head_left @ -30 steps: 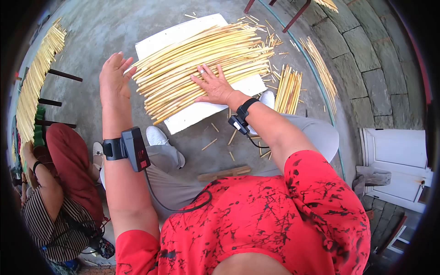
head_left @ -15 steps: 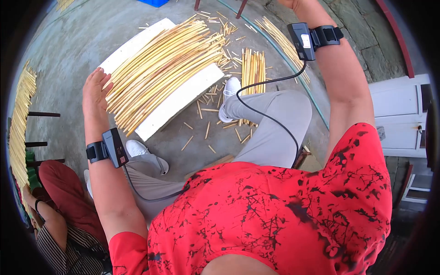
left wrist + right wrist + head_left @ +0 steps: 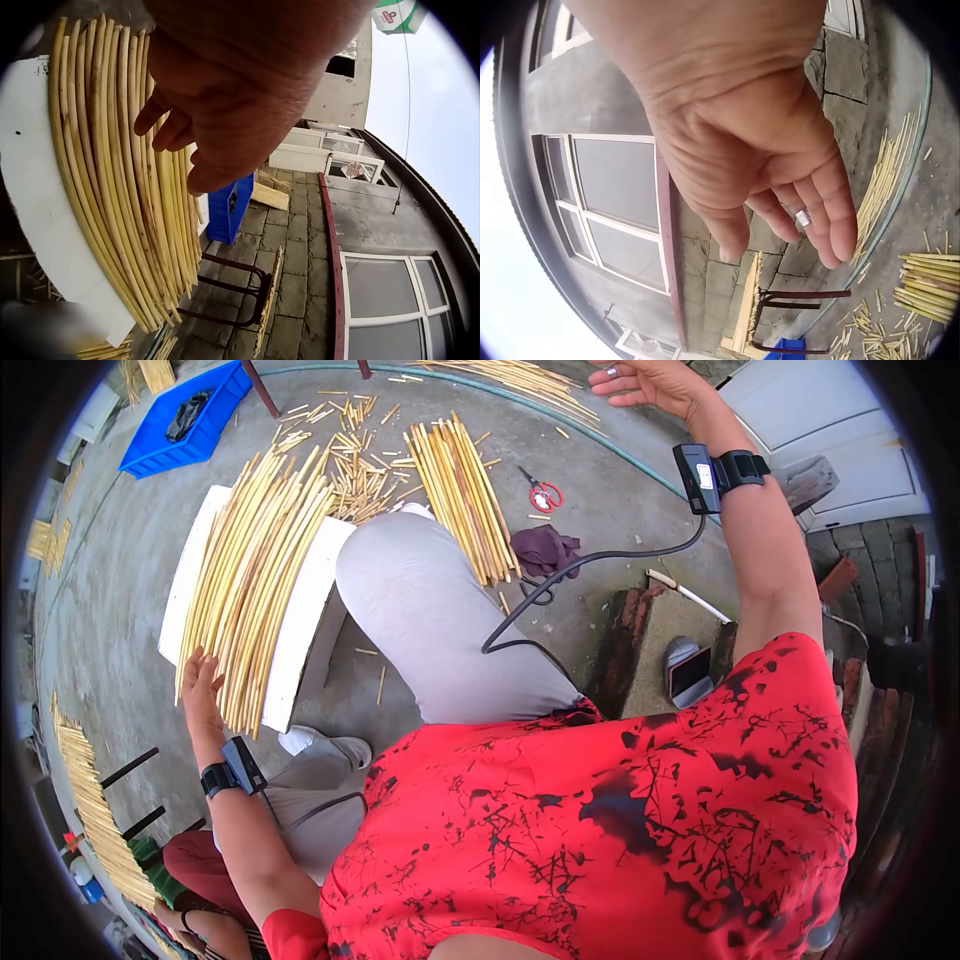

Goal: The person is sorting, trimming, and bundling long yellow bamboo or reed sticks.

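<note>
A layer of long yellow reed stalks (image 3: 240,550) lies side by side across a white foam board (image 3: 300,622). My left hand (image 3: 203,695) is at the near left end of the stalks, fingertips right at the outermost ones. In the left wrist view its fingers (image 3: 171,129) are loosely bent and overlap the stalks. Far off to the right, my right hand (image 3: 655,385) is raised away from the board, over the paved ground. Its fingers (image 3: 821,214) are extended, one wearing a silver ring, and the palm holds nothing.
A bundle of shorter stalks (image 3: 460,500) lies beside my knee, near red-handled scissors (image 3: 541,492) and a dark purple cloth (image 3: 546,550). Cut pieces (image 3: 355,475) litter the floor. A blue crate (image 3: 190,420) stands at the back left, and a green hose (image 3: 590,435) crosses behind.
My right hand has lifted off the stalks and swung far out to the right. The head view has turned right, bringing the scissors and cloth into sight. My left hand stays at the stalk ends.
</note>
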Action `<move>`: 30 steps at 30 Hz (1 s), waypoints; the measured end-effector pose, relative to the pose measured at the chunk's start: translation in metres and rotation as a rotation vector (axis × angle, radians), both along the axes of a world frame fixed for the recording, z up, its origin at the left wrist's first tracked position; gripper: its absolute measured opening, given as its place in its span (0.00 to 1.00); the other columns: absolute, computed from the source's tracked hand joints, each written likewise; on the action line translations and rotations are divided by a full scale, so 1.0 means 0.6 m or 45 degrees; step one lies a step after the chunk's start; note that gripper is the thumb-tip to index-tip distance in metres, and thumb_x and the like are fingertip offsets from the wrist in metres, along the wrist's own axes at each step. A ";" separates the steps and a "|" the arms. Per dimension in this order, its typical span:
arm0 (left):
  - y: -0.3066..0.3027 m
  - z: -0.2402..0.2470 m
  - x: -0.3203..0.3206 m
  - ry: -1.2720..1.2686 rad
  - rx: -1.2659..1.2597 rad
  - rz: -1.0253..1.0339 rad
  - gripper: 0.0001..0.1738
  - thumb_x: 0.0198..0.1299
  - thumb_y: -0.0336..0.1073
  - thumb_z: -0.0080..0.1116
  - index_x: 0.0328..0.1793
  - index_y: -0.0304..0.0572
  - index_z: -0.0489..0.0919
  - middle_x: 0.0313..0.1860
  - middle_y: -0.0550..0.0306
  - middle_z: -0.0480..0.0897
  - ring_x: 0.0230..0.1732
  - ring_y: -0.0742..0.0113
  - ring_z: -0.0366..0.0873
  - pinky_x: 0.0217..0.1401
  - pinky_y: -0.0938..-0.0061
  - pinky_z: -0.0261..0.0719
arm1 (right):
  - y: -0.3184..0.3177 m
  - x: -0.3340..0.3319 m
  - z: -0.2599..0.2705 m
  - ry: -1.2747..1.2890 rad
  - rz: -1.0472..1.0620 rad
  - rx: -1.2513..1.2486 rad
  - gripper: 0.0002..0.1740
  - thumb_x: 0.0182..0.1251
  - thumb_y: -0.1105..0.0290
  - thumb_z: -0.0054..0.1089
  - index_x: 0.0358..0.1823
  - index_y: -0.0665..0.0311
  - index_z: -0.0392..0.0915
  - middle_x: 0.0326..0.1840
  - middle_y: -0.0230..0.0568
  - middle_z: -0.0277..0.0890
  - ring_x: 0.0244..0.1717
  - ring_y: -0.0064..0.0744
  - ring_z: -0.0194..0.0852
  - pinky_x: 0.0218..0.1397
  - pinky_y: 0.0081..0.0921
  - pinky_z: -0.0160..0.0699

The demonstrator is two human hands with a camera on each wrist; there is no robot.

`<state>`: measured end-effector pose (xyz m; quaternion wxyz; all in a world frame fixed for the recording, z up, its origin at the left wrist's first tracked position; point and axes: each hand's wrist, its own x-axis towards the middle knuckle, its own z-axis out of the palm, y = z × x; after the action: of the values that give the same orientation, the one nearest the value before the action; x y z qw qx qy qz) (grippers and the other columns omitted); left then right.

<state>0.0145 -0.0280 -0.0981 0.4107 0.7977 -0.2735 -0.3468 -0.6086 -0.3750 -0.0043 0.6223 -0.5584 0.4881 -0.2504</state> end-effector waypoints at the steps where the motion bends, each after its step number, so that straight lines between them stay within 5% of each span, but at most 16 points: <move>1: 0.038 -0.072 0.041 0.115 -0.030 -0.001 0.28 0.60 0.41 0.53 0.64 0.38 0.65 0.54 0.57 0.73 0.55 0.70 0.70 0.49 0.75 0.69 | 0.021 0.054 -0.034 0.187 0.134 -0.010 0.36 0.61 0.45 0.53 0.59 0.68 0.63 0.51 0.55 0.70 0.52 0.44 0.73 0.52 0.37 0.75; 3: 0.026 -0.065 0.056 0.185 0.130 -0.144 0.29 0.59 0.42 0.54 0.65 0.40 0.65 0.53 0.60 0.73 0.54 0.71 0.70 0.49 0.76 0.69 | 0.065 0.060 -0.175 0.072 -0.148 0.261 0.30 0.59 0.56 0.60 0.51 0.76 0.65 0.44 0.54 0.72 0.42 0.40 0.77 0.40 0.30 0.81; 10: 0.082 -0.101 -0.030 0.184 0.371 -0.334 0.33 0.60 0.42 0.53 0.68 0.38 0.59 0.60 0.55 0.69 0.58 0.67 0.66 0.57 0.73 0.64 | 0.200 0.019 -0.422 0.552 -0.430 0.643 0.22 0.60 0.59 0.58 0.48 0.69 0.71 0.43 0.53 0.74 0.42 0.45 0.77 0.40 0.36 0.79; 12: 0.085 -0.090 -0.019 0.119 0.375 -0.373 0.33 0.60 0.41 0.53 0.69 0.38 0.58 0.63 0.53 0.67 0.61 0.65 0.65 0.60 0.72 0.62 | 0.226 0.042 -0.451 1.269 0.148 0.235 0.18 0.58 0.60 0.57 0.41 0.68 0.76 0.41 0.50 0.77 0.44 0.47 0.76 0.47 0.38 0.74; 13: 0.089 -0.088 -0.040 0.121 0.382 -0.377 0.32 0.60 0.40 0.52 0.69 0.37 0.58 0.64 0.51 0.66 0.63 0.63 0.63 0.62 0.71 0.61 | 0.241 0.031 -0.456 1.284 0.150 0.241 0.18 0.58 0.60 0.57 0.41 0.68 0.76 0.41 0.50 0.77 0.44 0.47 0.76 0.47 0.38 0.74; 15: 0.091 -0.067 -0.053 0.098 0.399 -0.373 0.32 0.60 0.40 0.52 0.69 0.36 0.58 0.65 0.49 0.65 0.65 0.61 0.61 0.64 0.71 0.59 | 0.263 0.042 -0.472 1.295 -0.015 -0.360 0.14 0.55 0.60 0.58 0.33 0.65 0.78 0.32 0.46 0.78 0.39 0.40 0.76 0.42 0.33 0.74; 17: 0.089 -0.046 -0.068 0.046 0.409 -0.385 0.31 0.61 0.37 0.50 0.68 0.34 0.58 0.66 0.47 0.63 0.68 0.59 0.58 0.67 0.71 0.55 | 0.258 0.061 -0.499 1.150 -0.111 -0.342 0.13 0.55 0.61 0.57 0.34 0.64 0.79 0.33 0.47 0.78 0.40 0.43 0.76 0.47 0.35 0.72; 18: 0.091 -0.039 -0.071 0.103 0.391 -0.310 0.29 0.60 0.30 0.50 0.68 0.35 0.58 0.67 0.49 0.62 0.68 0.56 0.58 0.68 0.69 0.57 | 0.252 0.080 -0.490 1.052 -0.034 -0.261 0.16 0.55 0.60 0.57 0.38 0.65 0.77 0.38 0.49 0.76 0.46 0.45 0.73 0.51 0.36 0.70; 21: 0.093 -0.040 -0.071 0.082 0.406 -0.272 0.29 0.59 0.29 0.50 0.68 0.35 0.59 0.67 0.49 0.62 0.67 0.56 0.59 0.68 0.69 0.57 | 0.222 0.140 -0.501 1.094 0.057 -0.070 0.26 0.54 0.56 0.59 0.50 0.64 0.71 0.51 0.54 0.70 0.55 0.49 0.68 0.58 0.37 0.67; 22: 0.120 -0.033 -0.062 0.077 0.347 -0.274 0.28 0.58 0.27 0.50 0.67 0.35 0.60 0.66 0.50 0.63 0.66 0.56 0.60 0.67 0.69 0.59 | 0.232 0.155 -0.463 1.127 0.047 -0.107 0.38 0.50 0.51 0.62 0.58 0.66 0.61 0.58 0.58 0.62 0.59 0.50 0.63 0.61 0.36 0.64; 30: 0.140 -0.019 -0.077 0.003 0.330 -0.284 0.26 0.59 0.25 0.49 0.65 0.33 0.62 0.62 0.49 0.68 0.64 0.58 0.64 0.65 0.70 0.61 | 0.161 0.229 -0.471 1.113 -0.196 -0.078 0.64 0.36 0.41 0.70 0.67 0.69 0.43 0.62 0.57 0.54 0.67 0.50 0.48 0.68 0.38 0.50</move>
<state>-0.0315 0.0559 -0.1095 0.2636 0.8082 -0.3127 -0.4237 -0.4710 -0.2784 -0.2866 0.3201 -0.5920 0.7379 -0.0505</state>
